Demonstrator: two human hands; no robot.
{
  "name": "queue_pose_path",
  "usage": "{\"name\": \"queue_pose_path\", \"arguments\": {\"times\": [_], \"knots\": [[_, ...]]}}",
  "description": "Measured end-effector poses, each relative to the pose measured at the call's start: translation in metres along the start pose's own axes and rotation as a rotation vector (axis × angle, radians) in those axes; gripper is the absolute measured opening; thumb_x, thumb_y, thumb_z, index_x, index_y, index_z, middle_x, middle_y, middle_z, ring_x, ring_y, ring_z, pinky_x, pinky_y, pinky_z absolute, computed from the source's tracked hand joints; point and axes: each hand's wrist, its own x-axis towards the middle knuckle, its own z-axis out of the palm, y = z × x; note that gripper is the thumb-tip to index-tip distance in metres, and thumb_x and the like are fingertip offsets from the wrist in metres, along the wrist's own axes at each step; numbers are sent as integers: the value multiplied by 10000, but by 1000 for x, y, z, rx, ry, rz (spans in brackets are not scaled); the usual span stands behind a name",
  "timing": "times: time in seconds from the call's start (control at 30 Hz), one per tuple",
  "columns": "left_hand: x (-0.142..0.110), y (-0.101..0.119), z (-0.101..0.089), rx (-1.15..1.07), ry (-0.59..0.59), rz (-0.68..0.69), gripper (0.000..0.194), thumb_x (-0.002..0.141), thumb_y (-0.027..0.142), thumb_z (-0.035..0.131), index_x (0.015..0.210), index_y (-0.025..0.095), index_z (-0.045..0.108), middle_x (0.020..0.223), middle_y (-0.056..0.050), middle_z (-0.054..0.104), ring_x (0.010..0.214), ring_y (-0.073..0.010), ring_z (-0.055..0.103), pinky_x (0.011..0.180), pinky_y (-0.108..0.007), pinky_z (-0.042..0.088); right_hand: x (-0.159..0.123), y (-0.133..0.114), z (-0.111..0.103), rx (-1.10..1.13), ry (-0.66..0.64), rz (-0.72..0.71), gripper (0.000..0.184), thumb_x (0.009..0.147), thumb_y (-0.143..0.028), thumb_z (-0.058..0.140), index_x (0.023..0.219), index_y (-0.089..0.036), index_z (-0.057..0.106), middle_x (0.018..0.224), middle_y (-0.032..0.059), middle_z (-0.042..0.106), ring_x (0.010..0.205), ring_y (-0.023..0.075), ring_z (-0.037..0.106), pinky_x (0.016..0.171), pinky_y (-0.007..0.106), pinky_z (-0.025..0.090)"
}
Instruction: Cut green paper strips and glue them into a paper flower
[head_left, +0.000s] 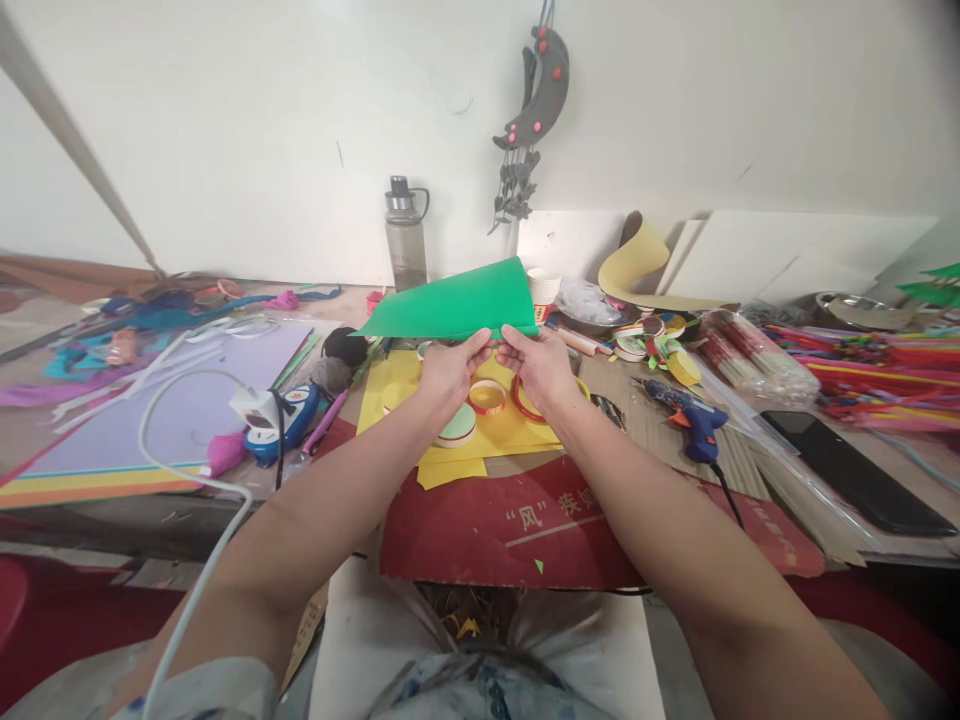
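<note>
A green sheet (457, 296), perhaps craft foam or stiff paper, is held up over the middle of the table with its near edge curled over. My left hand (459, 362) pinches that near edge, fingers closed. Close beside it, my right hand (534, 358) pinches the same rolled edge toward its right end. Below the hands lies a yellow sheet (517, 432). On it sit an orange-red ring (489, 398), a red ring (523, 397) partly hidden by my right hand, and a round piece with a pale green top (456, 427).
At right lie a blue glue gun (701, 430), a black phone (855, 475) and bundled pipe cleaners (885, 380). A water bottle (406, 240) stands by the wall, near paper cups (543, 285). At left are lilac sheets (172, 420), a blue-and-white power strip (289, 425) and a white cable (206, 570).
</note>
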Motion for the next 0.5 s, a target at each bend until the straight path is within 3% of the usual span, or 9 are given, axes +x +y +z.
{"name": "queue_pose_path", "arguments": {"times": [0.27, 0.5], "knots": [[0, 1, -1, 11, -7, 4, 166, 823, 11, 795, 691, 85, 727, 680, -35, 746, 629, -85, 700, 694, -202, 573, -4, -2, 4, 10, -2, 10, 297, 672, -219, 965, 743, -190, 679, 640, -43, 709, 584, 77, 638, 621, 194, 603], [0, -1, -1, 22, 11, 21, 180, 723, 41, 889, 696, 114, 727, 691, -24, 744, 652, -95, 695, 734, -231, 576, -7, -4, 7, -10, 9, 41, 252, 734, -168, 922, 750, -182, 671, 641, -41, 700, 582, 73, 640, 641, 189, 595]]}}
